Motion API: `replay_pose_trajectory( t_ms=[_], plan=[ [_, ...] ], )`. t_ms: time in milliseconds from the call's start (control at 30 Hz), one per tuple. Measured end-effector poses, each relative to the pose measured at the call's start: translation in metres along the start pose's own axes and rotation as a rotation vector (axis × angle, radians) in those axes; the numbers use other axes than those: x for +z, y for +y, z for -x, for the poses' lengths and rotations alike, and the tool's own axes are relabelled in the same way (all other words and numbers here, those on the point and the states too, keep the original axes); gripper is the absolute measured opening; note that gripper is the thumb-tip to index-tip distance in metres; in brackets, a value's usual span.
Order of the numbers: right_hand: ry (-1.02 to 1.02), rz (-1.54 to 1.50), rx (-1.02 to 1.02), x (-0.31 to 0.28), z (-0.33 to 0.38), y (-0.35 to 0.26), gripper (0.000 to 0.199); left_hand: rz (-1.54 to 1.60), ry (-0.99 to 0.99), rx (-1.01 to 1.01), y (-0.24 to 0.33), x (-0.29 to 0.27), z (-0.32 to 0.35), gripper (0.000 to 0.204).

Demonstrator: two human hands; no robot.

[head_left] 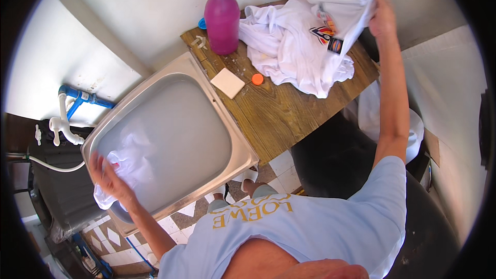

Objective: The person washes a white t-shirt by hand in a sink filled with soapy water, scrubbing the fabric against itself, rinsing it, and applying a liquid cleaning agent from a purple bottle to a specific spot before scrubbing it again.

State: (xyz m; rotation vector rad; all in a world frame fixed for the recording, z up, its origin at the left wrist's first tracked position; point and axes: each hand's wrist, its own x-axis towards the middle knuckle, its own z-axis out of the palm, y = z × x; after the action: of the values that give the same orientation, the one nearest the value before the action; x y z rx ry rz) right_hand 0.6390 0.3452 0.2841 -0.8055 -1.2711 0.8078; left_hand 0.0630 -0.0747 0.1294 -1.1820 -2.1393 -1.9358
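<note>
In the head view, the right hand [383,19] is closed on one edge of a white fabric shirt with a colourful printed emblem [281,36], raising that edge at the upper right while the rest lies bunched on the brown wood-grain desk [279,126]. The left hand [111,181] is over the left rim of a rectangular metal sink [238,150], its fingers loosely spread and blurred; I cannot tell how firmly it meets the soaked white cloth [135,163] just beside it. That cloth lies partly in the cloudy grey water [175,116] and partly over the rim.

On the desk, a purple plastic bottle [222,23] stands upright against the bunched shirt, and a square cream-coloured block [228,83] lies near a round orange cap [257,79].

To handle the shirt well, I would keep the pinch firm and lift straight up so the folds open out, rather than dragging them sideways into the bottle. Gathering the loose fabric before carrying it anywhere should keep it off the floor. The left hand would do best to draw the overhanging part of the cloth inward, so it doesn't drip outside the sink.
</note>
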Motion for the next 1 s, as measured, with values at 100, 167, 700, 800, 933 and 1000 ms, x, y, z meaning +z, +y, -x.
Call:
replay_pose_trajectory(
  t_ms=[100, 167, 700, 800, 933, 1000],
  plan=[
    [-0.008, -0.019, -0.083, 0.014, 0.012, -0.080, 0.024, 0.156, -0.336, 0.102, 0.051, 0.071, 0.000, 0.037],
    [0.050, 0.009, -0.096, -0.007, 0.022, -0.120, 0.025, 0.352, -0.584, 0.120, 0.074, 0.124, 0.002, 0.040],
    [0.242, 0.252, -0.263, -0.008, 0.175, -0.337, 0.021, 0.882, -1.009, 0.626, 0.272, 0.364, 0.134, 0.063],
    [0.239, 0.273, -0.319, -0.009, 0.189, -0.375, 0.021, 1.078, -1.048, 0.555, 0.292, 0.353, 0.125, 0.064],
    [-0.061, 1.393, -0.890, -0.044, 0.194, -0.438, 0.022, 1.035, -0.805, 0.774, 0.314, 0.301, 0.153, 0.061],
    [-0.027, 1.476, -1.044, -0.090, 0.184, -0.465, 0.025, 1.161, -0.992, 0.729, 0.317, 0.252, 0.186, 0.059]
  ],
)
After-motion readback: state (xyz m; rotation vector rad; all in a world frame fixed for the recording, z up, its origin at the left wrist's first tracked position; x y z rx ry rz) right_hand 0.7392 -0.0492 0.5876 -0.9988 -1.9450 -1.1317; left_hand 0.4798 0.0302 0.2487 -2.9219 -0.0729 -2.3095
